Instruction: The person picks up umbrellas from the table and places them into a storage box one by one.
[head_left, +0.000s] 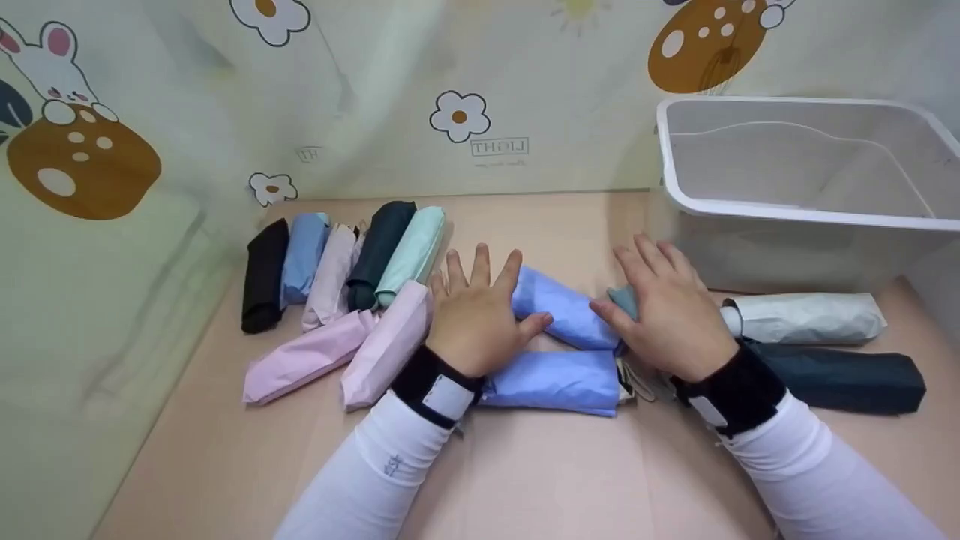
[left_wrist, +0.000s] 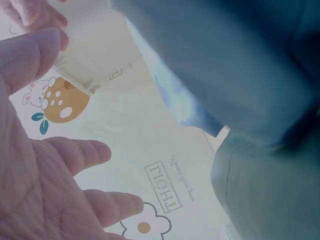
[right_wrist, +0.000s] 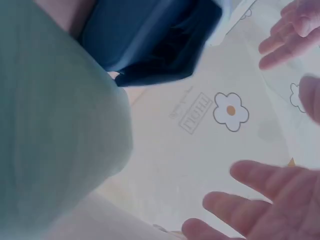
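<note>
My left hand is spread palm down over the folded umbrellas in the middle, fingers straight and holding nothing. It overlaps the upper blue umbrella and the lower blue umbrella, with a pale pink umbrella just to its left. My right hand, also with straight fingers and nothing in its grasp, hovers over a mostly hidden teal item. Right of it lie a whitish umbrella and a dark navy umbrella. Both wrist views show extended fingers, with blurred fabric close to the lens.
A white plastic bin stands at the back right. At the left, black, blue, lilac, dark green and mint umbrellas form a row, a pink umbrella before them. A printed curtain hangs behind.
</note>
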